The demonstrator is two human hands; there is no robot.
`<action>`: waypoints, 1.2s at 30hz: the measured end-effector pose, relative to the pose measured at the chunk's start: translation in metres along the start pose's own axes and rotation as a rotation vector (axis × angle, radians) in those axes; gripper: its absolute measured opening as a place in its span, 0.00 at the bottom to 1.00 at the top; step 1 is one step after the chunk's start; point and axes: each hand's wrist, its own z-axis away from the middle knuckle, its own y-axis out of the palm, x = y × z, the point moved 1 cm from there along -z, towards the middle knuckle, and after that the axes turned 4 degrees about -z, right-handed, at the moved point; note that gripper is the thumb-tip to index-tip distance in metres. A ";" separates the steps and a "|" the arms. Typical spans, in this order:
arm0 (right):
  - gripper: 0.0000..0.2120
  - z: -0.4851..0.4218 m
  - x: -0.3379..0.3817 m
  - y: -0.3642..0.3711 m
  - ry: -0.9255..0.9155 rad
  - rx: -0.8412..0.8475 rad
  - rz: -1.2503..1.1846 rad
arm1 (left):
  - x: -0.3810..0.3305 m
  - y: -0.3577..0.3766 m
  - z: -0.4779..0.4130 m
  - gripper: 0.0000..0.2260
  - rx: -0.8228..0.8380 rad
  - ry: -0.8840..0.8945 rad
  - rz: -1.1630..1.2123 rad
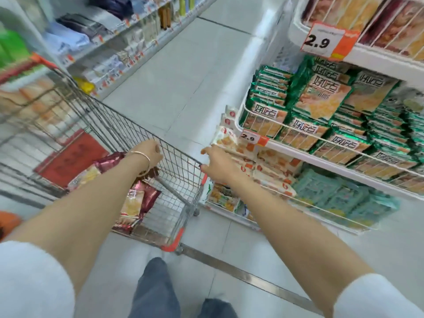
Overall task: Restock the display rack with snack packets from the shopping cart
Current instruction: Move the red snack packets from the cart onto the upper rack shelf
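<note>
The wire shopping cart (181,180) stands at lower left and holds maroon snack packets (146,196) and a pale yellow packet (83,177). My left hand (149,152), with a bangle on the wrist, curls over the cart's far rim. My right hand (218,165) reaches past the cart's corner to the lower tier of the white display rack (296,154). Its fingers are spread, with the tips against a white-and-orange packet (226,140). Green packets (321,102) fill the tier above.
Teal packets (339,193) lie on the low tier to the right, and maroon and yellow packets (390,24) fill the top tier behind a 2.9 price tag (321,41). A red board (71,157) lies in the cart. Shelving (110,49) lines the aisle's left side, with tiled floor (183,76) between.
</note>
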 end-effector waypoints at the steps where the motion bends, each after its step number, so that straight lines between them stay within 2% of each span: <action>1: 0.24 -0.008 0.008 0.014 0.011 0.023 -0.013 | 0.014 0.004 -0.008 0.08 0.020 -0.006 -0.006; 8: 0.24 -0.067 0.044 0.103 0.122 0.187 -0.119 | 0.090 0.037 -0.064 0.07 0.202 0.022 -0.127; 17: 0.23 -0.099 0.032 0.205 0.286 0.337 -0.210 | 0.174 0.148 -0.103 0.17 0.498 -0.087 -0.206; 23: 0.18 -0.106 0.013 0.240 0.398 0.333 -0.224 | 0.202 0.210 -0.126 0.23 0.526 -0.042 -0.221; 25: 0.17 -0.106 0.004 0.249 0.426 0.313 -0.258 | 0.205 0.223 -0.126 0.26 0.553 -0.010 -0.340; 27: 0.15 -0.105 -0.002 0.253 0.452 0.283 -0.295 | 0.205 0.228 -0.124 0.27 0.503 0.082 -0.535; 30: 0.16 -0.103 -0.006 0.252 0.515 0.230 -0.377 | 0.203 0.230 -0.124 0.21 0.415 0.201 -0.706; 33: 0.17 -0.102 -0.006 0.249 0.576 0.184 -0.445 | 0.195 0.217 -0.132 0.15 0.356 0.252 -0.691; 36: 0.17 -0.102 -0.003 0.244 0.598 0.145 -0.485 | 0.195 0.203 -0.141 0.14 0.496 0.226 -0.608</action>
